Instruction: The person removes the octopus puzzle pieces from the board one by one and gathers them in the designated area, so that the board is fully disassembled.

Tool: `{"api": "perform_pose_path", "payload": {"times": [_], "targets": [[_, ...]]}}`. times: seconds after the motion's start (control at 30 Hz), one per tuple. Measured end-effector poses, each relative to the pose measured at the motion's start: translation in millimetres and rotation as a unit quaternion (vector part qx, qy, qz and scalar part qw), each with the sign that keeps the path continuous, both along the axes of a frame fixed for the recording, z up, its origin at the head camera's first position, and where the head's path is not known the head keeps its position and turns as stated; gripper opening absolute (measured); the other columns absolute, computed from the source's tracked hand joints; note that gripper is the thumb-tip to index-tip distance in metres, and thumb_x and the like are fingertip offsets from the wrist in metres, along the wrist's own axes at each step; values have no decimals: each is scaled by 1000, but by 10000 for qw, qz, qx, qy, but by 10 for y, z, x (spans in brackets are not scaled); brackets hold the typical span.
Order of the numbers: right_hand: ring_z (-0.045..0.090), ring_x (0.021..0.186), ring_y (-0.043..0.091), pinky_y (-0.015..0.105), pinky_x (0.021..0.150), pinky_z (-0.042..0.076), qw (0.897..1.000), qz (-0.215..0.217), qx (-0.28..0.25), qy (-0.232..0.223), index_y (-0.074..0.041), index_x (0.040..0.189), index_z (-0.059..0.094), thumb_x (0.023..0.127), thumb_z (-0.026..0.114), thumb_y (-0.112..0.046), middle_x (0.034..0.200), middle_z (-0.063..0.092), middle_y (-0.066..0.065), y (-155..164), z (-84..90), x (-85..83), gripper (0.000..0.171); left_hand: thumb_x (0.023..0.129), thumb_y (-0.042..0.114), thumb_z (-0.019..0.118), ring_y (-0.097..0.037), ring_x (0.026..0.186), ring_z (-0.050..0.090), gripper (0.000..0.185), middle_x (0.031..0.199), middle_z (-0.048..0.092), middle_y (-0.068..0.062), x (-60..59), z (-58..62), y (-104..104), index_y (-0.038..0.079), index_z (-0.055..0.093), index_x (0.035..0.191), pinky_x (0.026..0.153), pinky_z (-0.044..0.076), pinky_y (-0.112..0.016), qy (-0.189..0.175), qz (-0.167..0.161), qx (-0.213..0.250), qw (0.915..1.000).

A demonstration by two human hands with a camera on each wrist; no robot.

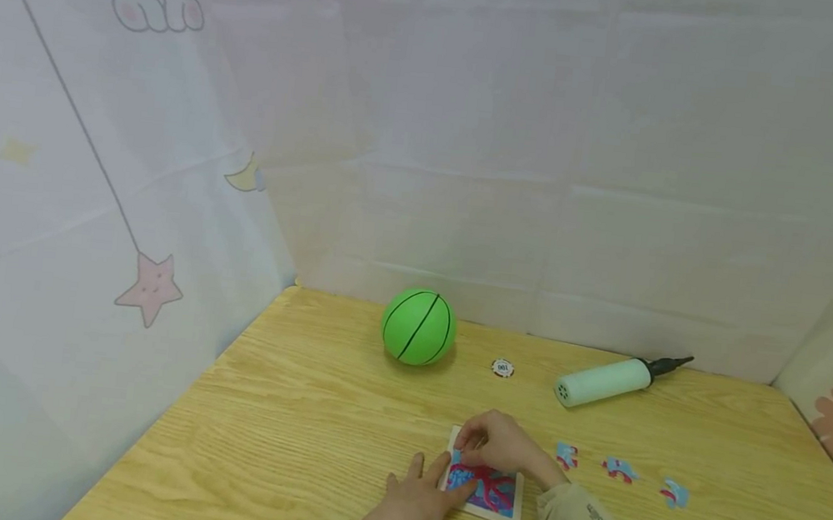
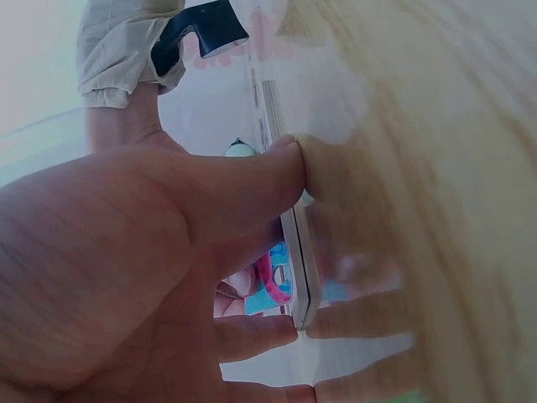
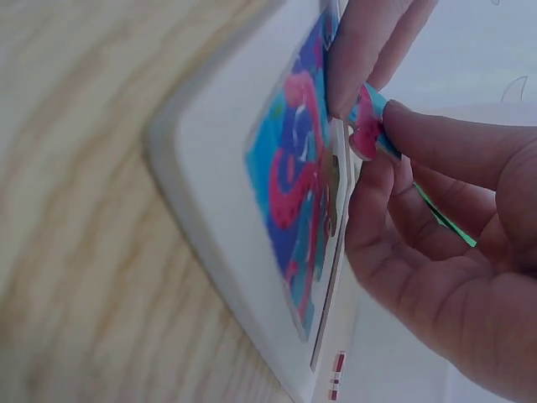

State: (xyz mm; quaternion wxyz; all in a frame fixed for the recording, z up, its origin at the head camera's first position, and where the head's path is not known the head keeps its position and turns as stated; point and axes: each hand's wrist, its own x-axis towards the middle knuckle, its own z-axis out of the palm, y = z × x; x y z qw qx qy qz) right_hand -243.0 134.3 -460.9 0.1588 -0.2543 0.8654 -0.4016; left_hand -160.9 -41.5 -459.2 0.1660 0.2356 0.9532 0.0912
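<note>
Soft, even light fills my head view; the ball (image 1: 418, 327) throws only a faint shadow onto the bench (image 1: 281, 414), with no glare. Straight lines bow toward the edges. My left wrist view is washed out, the wood grain smeared with blur. In my right wrist view my fingers (image 3: 436, 151) loom large and slightly soft.

Left hand (image 1: 411, 511) flat with fingers spread, right hand (image 1: 500, 445) beside it, fingertips pinched together.

Your head camera looks forward and down at both hands over the puzzle board (image 1: 488, 491); each wrist camera sits very close, sharing that board (image 2: 298, 252) (image 3: 252, 252) edge-on.
</note>
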Motion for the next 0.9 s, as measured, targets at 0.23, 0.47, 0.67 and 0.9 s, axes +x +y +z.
{"api": "perform_pose_path", "payload": {"times": [0.23, 0.47, 0.67, 0.9], "targets": [[60, 76, 11, 26, 68, 52, 9995, 107, -245, 158, -8, 88, 70, 82, 72, -4, 82, 64, -3, 96, 26, -19, 7, 86, 44, 66, -48, 133, 33, 61, 155, 29, -7, -5, -15, 22, 46, 41, 142, 86, 39, -72, 18, -28, -79, 10000], [61, 80, 18, 32, 67, 55, 9957, -87, -689, -611, -4, 95, 69, 87, 69, -7, 88, 65, 4, 330, 148, -46, 9, 85, 44, 67, -46, 134, 33, 60, 153, 31, -6, -15, -23, 37, 48, 42, 140, 87, 39, -71, -58, 102, -150, 9998], [61, 81, 21, 40, 70, 55, 9925, -210, -862, -839, 1, 101, 67, 89, 67, -10, 91, 65, 8, 551, 221, -18, 16, 85, 43, 68, -46, 134, 32, 60, 153, 32, -6, -7, -18, 25, 48, 43, 140, 90, 37, -71, -100, 193, -45, 9998], [53, 66, 12, 25, 51, 45, 9923, -363, -695, -961, 0, 105, 66, 91, 66, -16, 90, 64, 7, 860, 224, 31, 22, 84, 42, 69, -45, 136, 30, 60, 152, 33, -6, -1, -16, 20, 48, 44, 139, 92, 35, -71, -199, 314, 87, 9993]]}}
